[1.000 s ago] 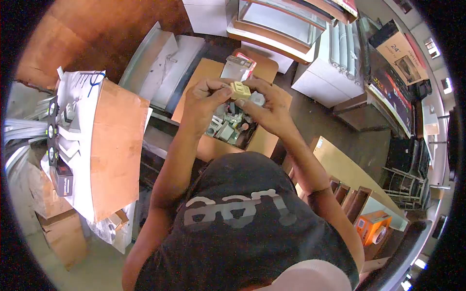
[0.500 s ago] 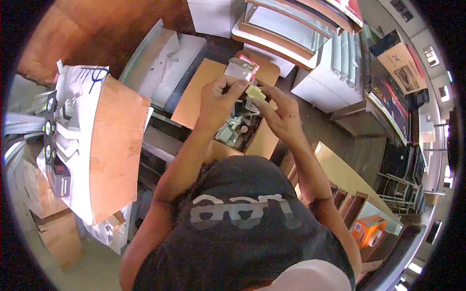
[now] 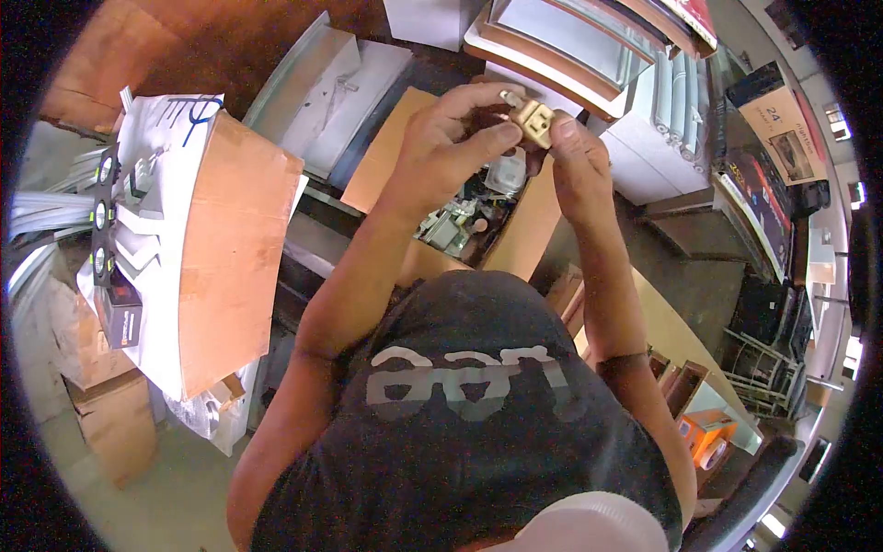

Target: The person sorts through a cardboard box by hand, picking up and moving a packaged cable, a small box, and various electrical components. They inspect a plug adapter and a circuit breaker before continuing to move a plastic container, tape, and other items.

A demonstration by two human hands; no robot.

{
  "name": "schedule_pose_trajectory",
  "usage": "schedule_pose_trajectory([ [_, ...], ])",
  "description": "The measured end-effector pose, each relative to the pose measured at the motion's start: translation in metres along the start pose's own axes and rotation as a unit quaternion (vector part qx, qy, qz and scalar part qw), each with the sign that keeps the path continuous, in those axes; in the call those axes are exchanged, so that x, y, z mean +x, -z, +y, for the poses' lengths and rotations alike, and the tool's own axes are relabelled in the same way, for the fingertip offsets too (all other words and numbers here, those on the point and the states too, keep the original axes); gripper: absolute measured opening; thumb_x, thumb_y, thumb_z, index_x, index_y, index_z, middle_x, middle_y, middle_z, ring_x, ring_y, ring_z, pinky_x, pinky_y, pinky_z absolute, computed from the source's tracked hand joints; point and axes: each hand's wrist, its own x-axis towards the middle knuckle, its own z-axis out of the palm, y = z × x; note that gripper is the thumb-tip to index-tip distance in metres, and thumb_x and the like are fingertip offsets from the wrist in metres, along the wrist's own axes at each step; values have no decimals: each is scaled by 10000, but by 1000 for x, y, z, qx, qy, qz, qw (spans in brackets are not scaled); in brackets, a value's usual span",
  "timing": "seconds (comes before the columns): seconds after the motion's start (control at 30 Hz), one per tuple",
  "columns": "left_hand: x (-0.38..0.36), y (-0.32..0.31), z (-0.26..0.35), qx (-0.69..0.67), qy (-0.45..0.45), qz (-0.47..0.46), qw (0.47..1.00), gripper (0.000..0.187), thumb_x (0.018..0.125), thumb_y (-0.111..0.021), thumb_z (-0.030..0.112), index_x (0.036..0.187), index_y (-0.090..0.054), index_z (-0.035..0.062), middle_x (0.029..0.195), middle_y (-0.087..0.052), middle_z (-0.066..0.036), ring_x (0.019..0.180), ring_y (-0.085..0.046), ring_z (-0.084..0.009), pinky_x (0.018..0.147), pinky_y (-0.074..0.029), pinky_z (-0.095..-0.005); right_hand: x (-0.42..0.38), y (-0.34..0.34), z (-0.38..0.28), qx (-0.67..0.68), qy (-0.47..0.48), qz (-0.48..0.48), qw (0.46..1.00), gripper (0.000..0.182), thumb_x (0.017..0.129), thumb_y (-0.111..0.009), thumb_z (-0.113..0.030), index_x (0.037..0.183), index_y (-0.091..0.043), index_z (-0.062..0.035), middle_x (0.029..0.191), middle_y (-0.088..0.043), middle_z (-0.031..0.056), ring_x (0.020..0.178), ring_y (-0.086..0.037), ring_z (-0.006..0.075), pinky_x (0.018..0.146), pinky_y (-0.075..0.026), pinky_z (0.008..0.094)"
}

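A small cream electrical socket (image 3: pixel 533 123) with dark slots in its face is held up above an open cardboard box. My left hand (image 3: pixel 451 143) grips its left side between thumb and bent forefinger. My right hand (image 3: pixel 579 156) pinches its right edge, the thumb lying along it. A pale metal-looking tab sticks out at the socket's upper left. Below the hands, the cardboard box (image 3: pixel 524 225) has its flaps folded out. Inside lie mixed small parts (image 3: pixel 451 225) and a clear plastic case (image 3: pixel 506 173), partly covered by my hands.
To the left stands a large carton (image 3: pixel 241 248) beside white sheeting and metal profiles. White panels (image 3: pixel 317 101) lie behind the box. Stacked framed boards (image 3: pixel 570 46) and rolled tubes (image 3: pixel 676 115) are at the back right. An orange box (image 3: pixel 704 437) sits low at the right.
Both hands have risen and moved right, away from the box. The socket is turned so its slotted face shows. My view has shifted slightly.
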Motion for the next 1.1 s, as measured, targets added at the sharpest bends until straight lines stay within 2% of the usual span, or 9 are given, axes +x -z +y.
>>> schedule_pose_trajectory([
  [0.03,1,-3,5,3,1,-1,1000,354,881,-608,63,1220,-537,-8,1111,-617,-116,968,-602,-163,853,-501,-286,3,0,1,42,30,0,999,445,975,-449,-411,1051,-622,-8,814,-598,54,689,-534,132,607,-429,270],
  [0.1,5,-11,13,-46,-4,-19,999,396,850,-644,27,1230,-536,-4,1113,-619,-118,973,-601,-166,859,-496,-295,5,-1,-11,42,26,7,999,455,969,-451,-431,1015,-622,-11,801,-594,52,676,-533,135,598,-425,270],
  [0.2,14,-21,18,-15,-39,-38,998,391,845,-656,26,1218,-542,2,1126,-615,-121,987,-598,-170,868,-493,-302,3,4,-13,34,17,19,999,496,950,-455,-487,954,-622,-20,773,-592,52,652,-534,139,582,-414,265],
  [0.3,22,-28,16,14,-37,-40,998,365,844,-661,26,1192,-551,5,1143,-606,-113,994,-594,-167,876,-488,-311,0,11,-16,61,4,47,997,464,962,-452,-453,949,-630,-25,767,-600,50,656,-535,131,592,-414,265],
  [0.6,35,-48,19,71,-82,-60,992,353,825,-686,45,1150,-561,-13,1125,-600,-112,1043,-587,-188,933,-477,-333,-10,34,-23,18,46,75,996,368,969,-472,-335,1022,-643,-12,837,-651,63,828,-582,137,787,-440,293],
  [0.77,35,-53,13,53,-75,-50,995,373,829,-679,45,1169,-550,-35,1111,-615,-121,1033,-594,-178,918,-486,-326,-12,38,-25,17,38,87,995,328,955,-495,-293,954,-661,-11,830,-659,58,813,-584,138,820,-430,303],
  [0.93,37,-50,3,95,-85,-34,991,392,857,-650,69,1211,-529,-48,1135,-620,-145,1042,-596,-190,918,-482,-331,-13,39,-31,-25,41,101,994,261,936,-551,-252,897,-666,-21,778,-655,38,772,-577,120,781,-441,288],
  [1.0,38,-49,-2,39,-97,-36,994,352,878,-635,85,1198,-544,-32,1091,-628,-101,999,-597,-151,880,-491,-290,-14,39,-28,-35,39,106,993,231,927,-574,-234,892,-667,-25,762,-653,32,760,-574,112,762,-445,279],
  [1.1,36,-48,1,30,-85,-29,995,353,880,-631,73,1201,-538,-37,1107,-624,-113,1016,-595,-156,903,-482,-302,-11,39,-21,-41,70,115,990,186,916,-599,-202,890,-671,-32,753,-650,24,738,-562,95,717,-443,262],
])
